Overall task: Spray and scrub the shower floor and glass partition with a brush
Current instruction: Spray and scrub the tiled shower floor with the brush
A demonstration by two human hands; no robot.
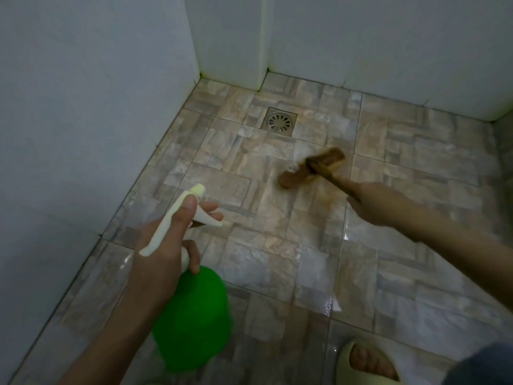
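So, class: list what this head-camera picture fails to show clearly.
Head view: brush head, motion-blurred; bristles unclear.
Head view: spray bottle left side, hidden by the left forearm.
Head view: right hand fingers, hidden under the hand.
Head view: slipper, cut off by the bottom edge.

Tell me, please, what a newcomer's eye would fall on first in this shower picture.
The bright green spray bottle at lower left stands out first, its cream trigger head gripped by the left hand. Next comes the brown brush, blurred, on the glossy tiled floor at centre, its handle held by the right hand. Beyond it, a metal drain sits near the far wall.
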